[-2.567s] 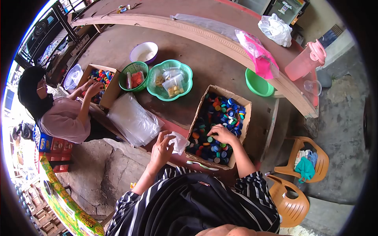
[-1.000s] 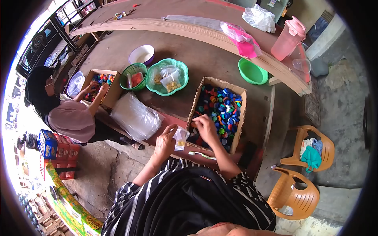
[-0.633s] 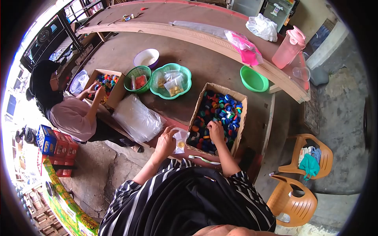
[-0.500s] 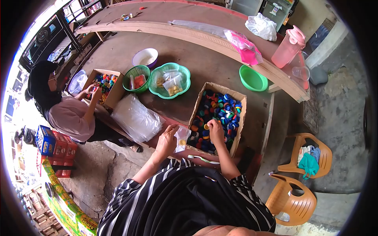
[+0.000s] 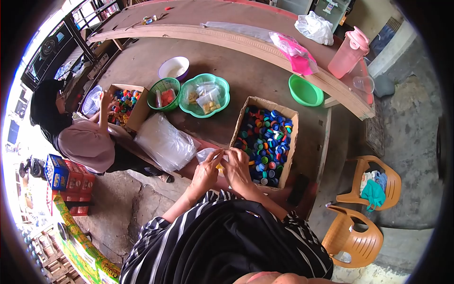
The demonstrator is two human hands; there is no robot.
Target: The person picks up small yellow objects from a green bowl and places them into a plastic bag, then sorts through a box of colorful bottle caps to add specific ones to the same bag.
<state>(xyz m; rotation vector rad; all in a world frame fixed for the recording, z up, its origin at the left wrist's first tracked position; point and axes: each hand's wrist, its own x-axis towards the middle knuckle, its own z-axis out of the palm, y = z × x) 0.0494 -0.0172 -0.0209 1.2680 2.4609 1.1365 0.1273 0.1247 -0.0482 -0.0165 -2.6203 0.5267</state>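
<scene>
My left hand (image 5: 206,172) is closed on a small clear plastic bag (image 5: 204,154), most of it hidden behind my fingers. Yellow bottle caps (image 5: 220,168) show in the gap between my hands. Fingers pinched, my right hand (image 5: 238,170) meets the left at the mouth of the bag; whether a cap is also between those fingertips is hidden. Just right of my hands stands a cardboard box (image 5: 294,142) full of loose bottle caps (image 5: 267,142), mostly blue, with some red, green, white and yellow.
Flat plastic bags (image 5: 165,142) lie left of my hands. Beyond are a turquoise basin (image 5: 227,90) with filled bags, a green basket (image 5: 153,104), a white bowl (image 5: 174,67) and a green bowl (image 5: 305,92). A co-worker (image 5: 85,142) stands left at another cap box (image 5: 142,111).
My right hand has moved left from the cap box to the plastic bag in my left hand. The co-worker's hand has lifted away from the other box.
</scene>
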